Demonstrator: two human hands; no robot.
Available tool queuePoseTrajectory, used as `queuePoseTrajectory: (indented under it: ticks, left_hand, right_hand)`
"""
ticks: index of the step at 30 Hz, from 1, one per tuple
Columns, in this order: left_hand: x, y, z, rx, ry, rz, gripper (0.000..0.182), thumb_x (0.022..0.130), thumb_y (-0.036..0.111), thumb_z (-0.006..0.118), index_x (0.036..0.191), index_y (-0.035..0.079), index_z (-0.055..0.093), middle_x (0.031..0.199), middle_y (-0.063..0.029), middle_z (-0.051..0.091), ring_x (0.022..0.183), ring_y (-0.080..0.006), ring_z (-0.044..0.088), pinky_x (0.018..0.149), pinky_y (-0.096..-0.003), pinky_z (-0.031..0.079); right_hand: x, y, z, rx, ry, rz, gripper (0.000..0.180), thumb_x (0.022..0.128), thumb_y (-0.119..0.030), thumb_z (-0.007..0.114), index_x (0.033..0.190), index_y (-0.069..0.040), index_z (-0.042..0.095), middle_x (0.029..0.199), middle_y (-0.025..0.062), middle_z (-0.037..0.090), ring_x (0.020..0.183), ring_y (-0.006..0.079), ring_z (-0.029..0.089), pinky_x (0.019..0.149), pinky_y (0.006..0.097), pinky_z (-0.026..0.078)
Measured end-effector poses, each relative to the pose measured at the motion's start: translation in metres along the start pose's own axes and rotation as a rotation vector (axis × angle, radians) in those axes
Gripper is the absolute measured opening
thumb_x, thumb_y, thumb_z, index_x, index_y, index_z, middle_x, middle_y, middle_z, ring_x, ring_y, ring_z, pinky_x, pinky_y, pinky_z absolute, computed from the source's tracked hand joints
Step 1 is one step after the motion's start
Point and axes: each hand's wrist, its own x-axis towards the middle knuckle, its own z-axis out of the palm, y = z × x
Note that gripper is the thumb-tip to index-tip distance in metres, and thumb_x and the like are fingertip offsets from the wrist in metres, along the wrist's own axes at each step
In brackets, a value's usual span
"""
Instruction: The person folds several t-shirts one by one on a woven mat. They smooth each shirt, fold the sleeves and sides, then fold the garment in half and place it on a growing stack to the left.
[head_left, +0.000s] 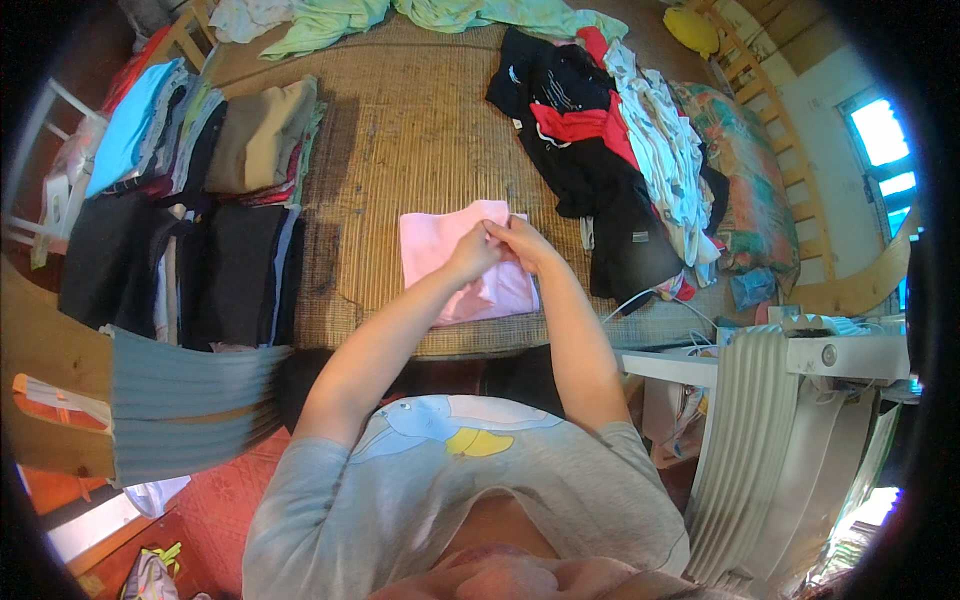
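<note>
A pink cloth garment (439, 232), partly folded, lies on the woven bamboo mat (405, 135) just before me. My left hand (478, 251) pinches its fabric near the right part of the upper side. My right hand (523, 241) meets it there, fingertips close together on the same cloth. The fingers hide the exact spot they pinch. Below the hands the pink fabric is creased, and one edge of it reaches towards the mat's near side.
Folded clothes (247, 142) and dark folded garments (240, 262) stand in stacks at the left. A loose heap of black, red and white clothes (585, 180) lies at the right, beside a patterned pillow (742, 180). Green bedding (465, 15) lies at the far edge.
</note>
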Motion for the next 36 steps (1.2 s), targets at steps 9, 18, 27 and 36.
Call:
queuePoseTrajectory:
  ticks: [9, 18, 27, 36]
  left_hand:
    - [-0.04, -0.039, -0.01, 0.423, 0.242, 0.197, 0.04, 0.085, 0.023, 0.055, 0.122, 0.013, 0.046, 0.106, -0.0099, 0.055, 0.101, -0.0234, 0.051, 0.081, -0.0457, 0.041]
    - [-0.067, -0.065, -0.009, 1.059, 0.045, 0.291, 0.053, 0.088, 0.047, 0.04, 0.137, 0.03, 0.028, 0.147, -0.0093, 0.014, 0.135, -0.0329, 0.013, 0.093, -0.0721, 0.012]
    - [-0.027, -0.072, -0.03, 1.017, 0.264, 0.205, 0.056, 0.089, 0.049, 0.036, 0.139, 0.025, 0.026, 0.147, -0.0099, 0.015, 0.135, -0.03, 0.014, 0.096, -0.0702, 0.009]
    - [0.006, -0.078, -0.057, 0.918, 0.348, 0.078, 0.054, 0.089, 0.042, 0.041, 0.135, 0.016, 0.034, 0.142, -0.0144, 0.026, 0.131, -0.0322, 0.024, 0.102, -0.0552, 0.024]
  right_hand:
    - [0.024, 0.034, -0.047, -0.021, 0.185, -0.018, 0.026, 0.082, -0.012, 0.059, 0.1, 0.007, 0.057, 0.086, 0.0111, 0.063, 0.072, 0.0193, 0.061, 0.063, 0.032, 0.049]
    - [-0.002, 0.018, -0.033, -1.261, 0.007, 0.223, 0.045, 0.074, -0.029, 0.065, 0.104, 0.003, 0.057, 0.106, 0.0201, 0.06, 0.097, 0.0313, 0.059, 0.083, 0.0428, 0.047]
    - [0.016, 0.033, 0.029, -1.437, 0.431, -0.302, 0.053, 0.088, -0.039, 0.046, 0.133, -0.016, 0.034, 0.143, 0.0057, 0.026, 0.133, 0.0303, 0.018, 0.101, 0.0632, 0.017]
    - [0.047, 0.046, 0.0, -1.339, 0.331, -0.281, 0.049, 0.089, -0.028, 0.047, 0.134, -0.016, 0.032, 0.144, 0.003, 0.023, 0.131, 0.0313, 0.023, 0.1, 0.0596, 0.024]
